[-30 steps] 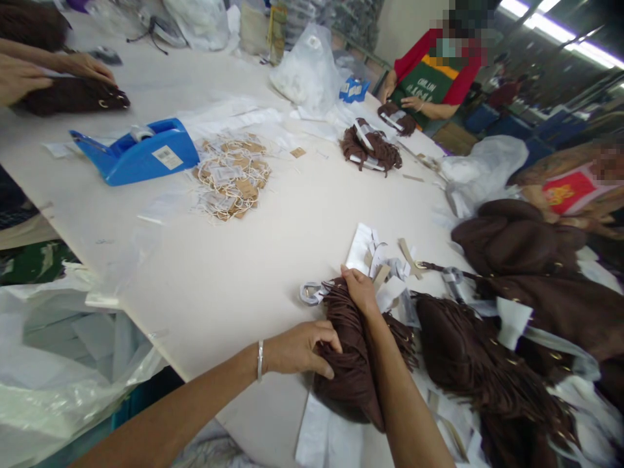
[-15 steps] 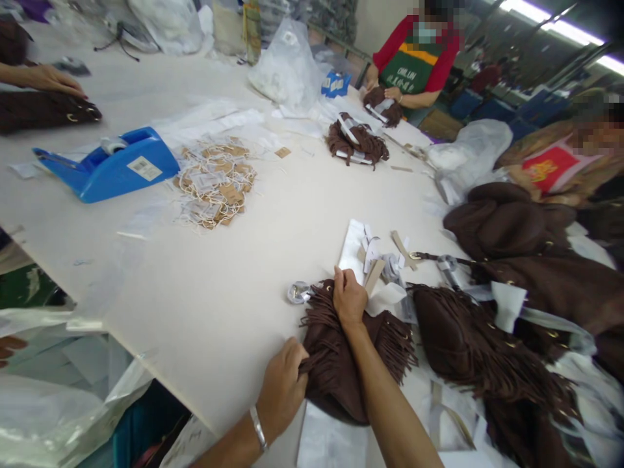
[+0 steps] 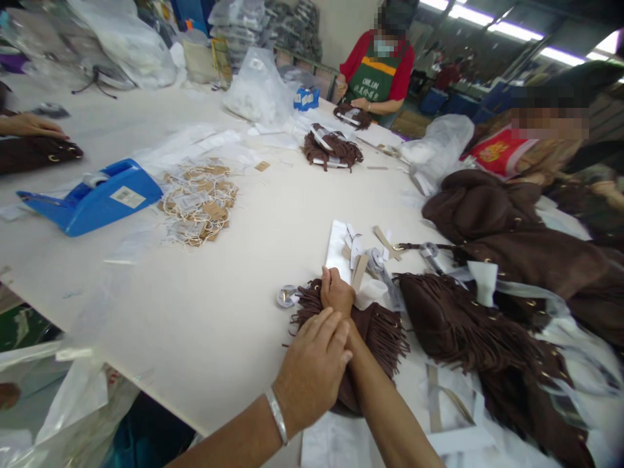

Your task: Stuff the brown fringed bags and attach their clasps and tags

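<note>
A brown fringed bag (image 3: 375,331) lies on the white table (image 3: 234,312) right in front of me. My left hand (image 3: 314,367) rests flat on it with the fingers stretched out, a bracelet at the wrist. My right hand (image 3: 335,292) is closed at the bag's far end, where the fringe meets a metal ring wrapped in paper (image 3: 286,296). What its fingers hold is hidden. White paper strips and card pieces (image 3: 358,253) lie just beyond that hand.
More brown fringed bags (image 3: 468,325) pile up at my right. A blue tape dispenser (image 3: 92,198) and a heap of string tags (image 3: 197,201) lie to the left. Another bag (image 3: 331,148) sits mid-table. Other people work at the far end, right and left edges. Plastic bags (image 3: 73,403) hang below.
My left hand let go of the bag's near edge and now lies flat on top of it. The right hand stays closed at the far end. The view tilted up.
</note>
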{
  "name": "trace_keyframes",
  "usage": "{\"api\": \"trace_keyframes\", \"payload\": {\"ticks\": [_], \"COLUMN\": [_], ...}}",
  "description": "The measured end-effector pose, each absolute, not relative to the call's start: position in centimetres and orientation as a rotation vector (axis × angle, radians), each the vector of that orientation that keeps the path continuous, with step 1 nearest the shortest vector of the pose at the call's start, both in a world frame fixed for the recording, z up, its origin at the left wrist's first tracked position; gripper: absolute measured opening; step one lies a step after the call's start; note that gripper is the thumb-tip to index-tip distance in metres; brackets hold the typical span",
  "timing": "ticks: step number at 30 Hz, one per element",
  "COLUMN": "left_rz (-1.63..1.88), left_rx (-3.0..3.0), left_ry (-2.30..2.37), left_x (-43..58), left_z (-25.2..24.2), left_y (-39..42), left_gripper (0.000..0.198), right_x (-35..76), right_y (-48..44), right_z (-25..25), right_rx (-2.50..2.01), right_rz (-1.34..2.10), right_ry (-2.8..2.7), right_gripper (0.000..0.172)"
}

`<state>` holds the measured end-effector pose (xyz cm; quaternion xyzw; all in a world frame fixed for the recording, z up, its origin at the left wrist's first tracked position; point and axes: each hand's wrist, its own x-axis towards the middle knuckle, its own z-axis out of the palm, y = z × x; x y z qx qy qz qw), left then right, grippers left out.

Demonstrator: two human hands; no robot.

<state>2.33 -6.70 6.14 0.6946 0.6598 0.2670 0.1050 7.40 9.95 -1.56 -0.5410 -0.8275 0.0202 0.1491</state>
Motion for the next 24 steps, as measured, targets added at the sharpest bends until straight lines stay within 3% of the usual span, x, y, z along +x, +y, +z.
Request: {"api": "trace_keyframes", "payload": {"ticks": [6,12,17,21,24], "left_rz": [0.433,0.516,1.005,1.299,1.49], "left_rx": [2.174,2.251,2.428,2.404,2.398], "left_ry": [2.044,2.098,2.171,2.318,2.511], "left_x": [5.5,5.3,5.9,7.3,7.6], "left_z": [-0.2,-0.6,-4.1,-5.5,-7.4], "left_y": [-8.5,-9.6,-7.3,-2.3,-1.3], "left_gripper": [0.065,0.068,0.079,0.066,0.069], "right_x": [7.1,7.0,6.8,9.3,14.1], "right_y": [10.4,10.4,8.3,3.7,0.8], "right_z": [-2.2,-1.0,3.2,2.9,-0.6], "right_rx": [-1.626,-1.581,-1.214,-0.759,-0.764], "right_rz": [0.107,0.085,-0.105,-0.261,-0.416], "right_ry": [-2.433,-2.459,-2.541,-2.424,-2.258], "right_gripper": [0.045,0.041,0.017,0.034,0.038]}}
